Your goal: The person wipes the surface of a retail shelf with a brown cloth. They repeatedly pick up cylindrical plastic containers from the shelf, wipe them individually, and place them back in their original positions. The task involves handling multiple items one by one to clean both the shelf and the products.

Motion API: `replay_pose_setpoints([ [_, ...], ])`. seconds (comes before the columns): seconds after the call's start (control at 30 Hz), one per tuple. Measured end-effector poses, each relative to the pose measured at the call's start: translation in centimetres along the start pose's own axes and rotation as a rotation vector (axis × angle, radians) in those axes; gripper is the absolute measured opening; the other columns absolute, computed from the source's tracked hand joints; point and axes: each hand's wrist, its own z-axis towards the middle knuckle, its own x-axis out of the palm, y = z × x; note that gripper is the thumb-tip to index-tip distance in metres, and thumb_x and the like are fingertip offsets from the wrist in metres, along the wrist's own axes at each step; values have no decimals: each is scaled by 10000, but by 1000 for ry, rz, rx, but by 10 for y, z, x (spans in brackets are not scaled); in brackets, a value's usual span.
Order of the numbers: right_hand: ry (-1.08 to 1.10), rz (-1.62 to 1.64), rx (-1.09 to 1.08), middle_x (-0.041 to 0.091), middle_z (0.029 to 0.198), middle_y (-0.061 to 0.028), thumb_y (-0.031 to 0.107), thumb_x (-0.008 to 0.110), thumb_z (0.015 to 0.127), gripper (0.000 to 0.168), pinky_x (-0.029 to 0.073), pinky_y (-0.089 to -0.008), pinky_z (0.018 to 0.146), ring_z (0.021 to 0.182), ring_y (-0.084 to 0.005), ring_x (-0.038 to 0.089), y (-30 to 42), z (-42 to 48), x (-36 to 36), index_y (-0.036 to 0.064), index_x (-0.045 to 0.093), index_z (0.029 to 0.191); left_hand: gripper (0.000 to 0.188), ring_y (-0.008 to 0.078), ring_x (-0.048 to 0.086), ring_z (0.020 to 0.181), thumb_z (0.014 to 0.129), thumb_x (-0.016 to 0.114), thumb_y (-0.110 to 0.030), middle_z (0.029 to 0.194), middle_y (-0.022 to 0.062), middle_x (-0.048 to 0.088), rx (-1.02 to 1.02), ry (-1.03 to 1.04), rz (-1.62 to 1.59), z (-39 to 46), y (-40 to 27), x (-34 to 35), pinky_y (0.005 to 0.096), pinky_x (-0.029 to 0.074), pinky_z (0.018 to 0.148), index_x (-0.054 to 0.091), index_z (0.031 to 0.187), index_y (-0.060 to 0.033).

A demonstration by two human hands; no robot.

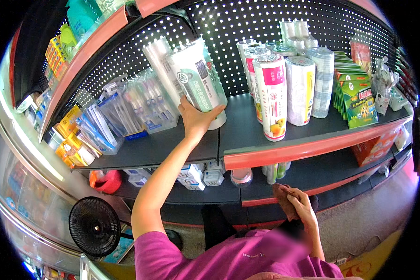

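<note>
My left hand (pixel 197 119) grips the lower end of a large packaged roll of plastic film (pixel 197 78), thumb on one side and fingers on the other. The roll bears green and dark printing and leans to the left. Behind it, another clear-wrapped roll (pixel 162 66) tilts the same way. Low at my front, my right hand (pixel 301 204) holds a folded brown cloth (pixel 285 204). Packs of toothbrushes (pixel 148 101) hang or stand close to the left of my left hand; which, I cannot tell. All this is at a dark shop shelf (pixel 236 108).
Upright wrapped rolls (pixel 271 101) and green fly-glue packs (pixel 358 101) stand to the right. A red shelf edge strip (pixel 311 141) juts forward. Below are white boxes (pixel 190 178) and a pink-lidded jar (pixel 241 176). A black fan (pixel 94 225) stands at lower left, near a glass-fronted cabinet (pixel 24 168).
</note>
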Motion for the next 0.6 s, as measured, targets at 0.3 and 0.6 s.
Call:
replay_pose_setpoints([
  [0.3,-20,-79,-17,689,1057,-126,197,596,944,337,466,-324,929,1021,-184,611,9,-11,-14,-52,643,1166,1083,321,411,1298,708,892,-330,1380,238,409,447,-280,-44,-35,-30,-13,494,341,1058,225,1485,24],
  [0.6,-84,37,-25,678,945,-89,235,568,967,342,498,-298,778,882,-139,613,30,-29,-28,-51,654,1134,1031,288,508,1174,683,919,-349,1244,198,471,394,224,-534,-66,-124,56,421,432,1000,292,1403,39],
])
